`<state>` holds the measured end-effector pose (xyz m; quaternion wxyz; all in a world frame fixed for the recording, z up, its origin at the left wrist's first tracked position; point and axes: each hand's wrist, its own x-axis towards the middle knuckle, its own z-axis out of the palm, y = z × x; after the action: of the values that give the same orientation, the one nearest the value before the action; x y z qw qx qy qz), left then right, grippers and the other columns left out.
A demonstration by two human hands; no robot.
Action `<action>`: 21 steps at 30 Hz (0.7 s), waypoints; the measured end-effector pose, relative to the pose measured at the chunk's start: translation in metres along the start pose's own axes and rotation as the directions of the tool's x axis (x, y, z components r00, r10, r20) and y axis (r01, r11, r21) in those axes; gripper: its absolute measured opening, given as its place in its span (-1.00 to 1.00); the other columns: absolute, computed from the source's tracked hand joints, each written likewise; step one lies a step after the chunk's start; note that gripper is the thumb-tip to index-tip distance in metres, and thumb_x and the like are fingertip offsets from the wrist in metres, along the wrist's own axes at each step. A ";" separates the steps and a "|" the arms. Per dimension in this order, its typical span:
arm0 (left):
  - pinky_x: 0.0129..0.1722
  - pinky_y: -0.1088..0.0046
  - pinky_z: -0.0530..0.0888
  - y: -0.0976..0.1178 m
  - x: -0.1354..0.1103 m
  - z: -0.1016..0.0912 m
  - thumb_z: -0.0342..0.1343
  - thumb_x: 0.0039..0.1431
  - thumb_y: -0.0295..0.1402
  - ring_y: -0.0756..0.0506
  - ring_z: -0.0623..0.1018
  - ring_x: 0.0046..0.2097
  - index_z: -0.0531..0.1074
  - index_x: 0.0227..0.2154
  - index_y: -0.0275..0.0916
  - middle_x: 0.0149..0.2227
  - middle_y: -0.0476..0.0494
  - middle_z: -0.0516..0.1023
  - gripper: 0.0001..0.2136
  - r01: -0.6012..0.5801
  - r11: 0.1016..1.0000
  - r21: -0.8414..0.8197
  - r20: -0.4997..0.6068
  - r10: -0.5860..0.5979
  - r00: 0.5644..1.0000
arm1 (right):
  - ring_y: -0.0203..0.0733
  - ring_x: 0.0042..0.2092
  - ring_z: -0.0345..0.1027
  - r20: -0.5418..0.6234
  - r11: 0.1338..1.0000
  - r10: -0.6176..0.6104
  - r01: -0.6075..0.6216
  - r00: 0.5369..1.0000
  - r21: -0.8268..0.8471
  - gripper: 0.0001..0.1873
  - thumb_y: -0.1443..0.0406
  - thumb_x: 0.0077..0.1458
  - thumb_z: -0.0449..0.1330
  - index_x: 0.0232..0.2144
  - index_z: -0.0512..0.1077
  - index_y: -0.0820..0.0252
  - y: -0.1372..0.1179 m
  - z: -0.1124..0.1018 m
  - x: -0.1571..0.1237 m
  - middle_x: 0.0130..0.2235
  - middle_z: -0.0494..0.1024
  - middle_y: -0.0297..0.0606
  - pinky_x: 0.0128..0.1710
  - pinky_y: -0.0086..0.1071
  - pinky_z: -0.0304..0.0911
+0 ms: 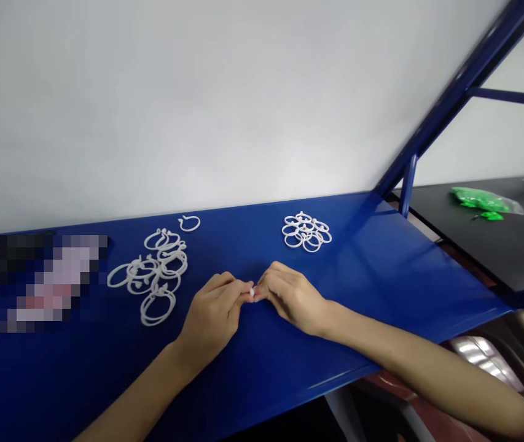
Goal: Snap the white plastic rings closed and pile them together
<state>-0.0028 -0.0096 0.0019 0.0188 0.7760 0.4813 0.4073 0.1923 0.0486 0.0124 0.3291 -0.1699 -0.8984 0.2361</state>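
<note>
Pinching a small white piece point(252, 293) between their fingertips, the left hand point(213, 313) and right hand point(289, 298) meet mid-way along the blue table point(381, 276), the loose ring pile point(155, 273) lying nearer the left hand, the neat ring cluster point(306, 232) beyond the right.

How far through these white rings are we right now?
Seemingly done: the neat ring cluster at right on the blue table. In hand: left hand and right hand pinch a small white piece together. Remaining: the loose ring pile at left.
</note>
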 end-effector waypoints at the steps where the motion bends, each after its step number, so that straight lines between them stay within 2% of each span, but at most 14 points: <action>1: -0.32 0.41 0.52 -0.001 0.001 0.000 -0.02 0.33 -0.46 -0.04 0.54 -0.36 0.51 -0.34 -0.20 -0.44 -0.05 0.58 -0.79 -0.016 1.000 0.012 0.004 0.015 1.000 | -0.17 -0.23 0.41 0.002 1.000 0.003 -0.003 1.000 -0.001 -0.78 0.36 0.38 0.01 -0.28 0.43 0.16 0.000 0.001 0.000 -0.29 0.59 -0.20 -0.20 -0.27 0.39; 3: -0.30 0.39 0.53 -0.002 0.002 -0.002 -0.02 0.33 -0.45 -0.04 0.55 -0.36 0.52 -0.34 -0.19 -0.43 -0.06 0.58 -0.78 -0.020 1.000 0.025 0.009 0.020 1.000 | -0.18 -0.22 0.42 -0.011 0.999 0.036 -0.036 0.999 0.025 -0.81 0.33 0.37 0.04 -0.28 0.43 0.14 0.001 0.001 0.001 -0.28 0.60 -0.21 -0.19 -0.29 0.40; 7: -0.21 0.38 0.54 -0.003 0.008 -0.003 -0.03 0.36 -0.40 -0.05 0.58 -0.27 0.52 -0.28 -0.18 -0.34 -0.06 0.62 -0.80 0.060 0.998 0.019 0.032 -0.060 0.998 | -0.21 -0.22 0.46 -0.087 0.986 0.148 -0.141 0.985 0.086 -0.86 0.27 0.33 0.14 -0.30 0.46 0.12 0.004 0.000 0.007 -0.28 0.59 -0.26 -0.20 -0.33 0.40; 12: -0.09 0.25 0.52 -0.014 0.012 -0.004 0.01 0.37 -0.28 -0.12 0.56 -0.17 0.48 -0.01 -0.17 -0.23 -0.10 0.66 -0.76 0.072 0.991 0.116 0.052 -0.078 0.996 | -0.18 -0.23 0.46 -0.123 0.978 0.194 -0.201 0.973 -0.048 -0.90 0.26 0.31 0.17 -0.25 0.47 0.12 0.024 -0.013 0.012 -0.25 0.60 -0.25 -0.19 -0.30 0.37; 15: 0.00 0.18 0.48 -0.028 0.012 -0.010 -0.02 0.37 -0.27 -0.19 0.54 -0.08 0.47 0.01 -0.20 -0.16 -0.15 0.65 -0.73 0.122 0.959 0.257 0.039 -0.136 0.990 | -0.16 -0.25 0.44 -0.264 0.919 0.282 -0.339 0.922 -0.201 -0.92 0.28 0.29 0.18 -0.27 0.47 0.14 0.048 -0.036 0.012 -0.25 0.59 -0.23 -0.20 -0.29 0.33; 17: 0.05 0.12 0.43 -0.039 0.014 -0.015 -0.03 0.35 -0.25 -0.25 0.51 -0.02 0.49 -0.03 -0.22 -0.11 -0.20 0.63 -0.71 0.142 0.911 0.387 0.050 -0.174 0.983 | -0.16 -0.27 0.42 -0.386 0.861 0.309 -0.428 0.869 -0.275 -0.91 0.29 0.27 0.17 -0.27 0.47 0.15 0.065 -0.056 0.010 -0.26 0.57 -0.20 -0.22 -0.31 0.32; 21: 0.04 0.02 0.39 -0.061 0.023 -0.023 -0.06 0.30 -0.22 -0.37 0.46 0.05 0.49 0.00 -0.28 -0.05 -0.32 0.59 -0.64 0.115 0.772 0.625 0.161 -0.271 0.949 | -0.18 -0.30 0.41 -0.499 0.730 0.405 -0.599 0.766 -0.328 -0.91 0.34 0.20 0.19 -0.29 0.51 0.19 0.093 -0.091 0.002 -0.24 0.55 -0.17 -0.22 -0.31 0.30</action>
<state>-0.0575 0.0324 0.0060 -0.1312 0.7301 0.6581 0.1290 0.2664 0.1550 0.0246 0.3733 -0.5298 -0.7597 0.0537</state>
